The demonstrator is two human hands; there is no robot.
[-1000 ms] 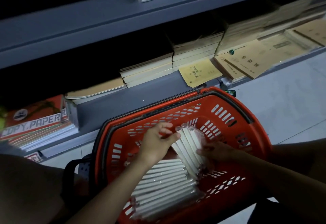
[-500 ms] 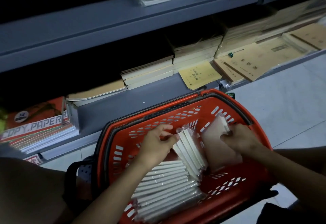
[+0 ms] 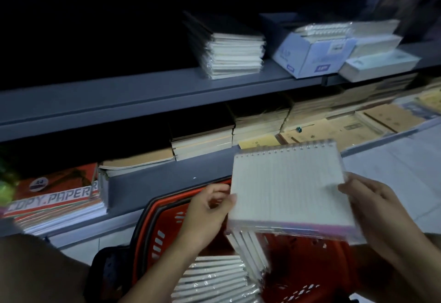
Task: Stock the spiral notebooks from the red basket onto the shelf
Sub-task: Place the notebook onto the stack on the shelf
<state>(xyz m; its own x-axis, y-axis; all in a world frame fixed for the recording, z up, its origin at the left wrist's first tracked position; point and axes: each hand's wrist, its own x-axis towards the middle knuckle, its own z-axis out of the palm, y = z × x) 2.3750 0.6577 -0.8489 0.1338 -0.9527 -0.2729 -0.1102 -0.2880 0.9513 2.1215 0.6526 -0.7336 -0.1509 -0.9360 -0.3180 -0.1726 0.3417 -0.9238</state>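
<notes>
Both hands grasp a wrapped pack of spiral notebooks (image 3: 290,184): left hand (image 3: 207,209) pinching its left edge, right hand (image 3: 372,209) gripping the right. Pack is above the red basket (image 3: 167,236), more notebook packs (image 3: 214,279) inside. Grey shelf (image 3: 143,92) behind.

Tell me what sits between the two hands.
In the head view, a stack of spiral notebooks spans the gap; the left hand and right hand grip its opposite edges above the red basket.
</notes>
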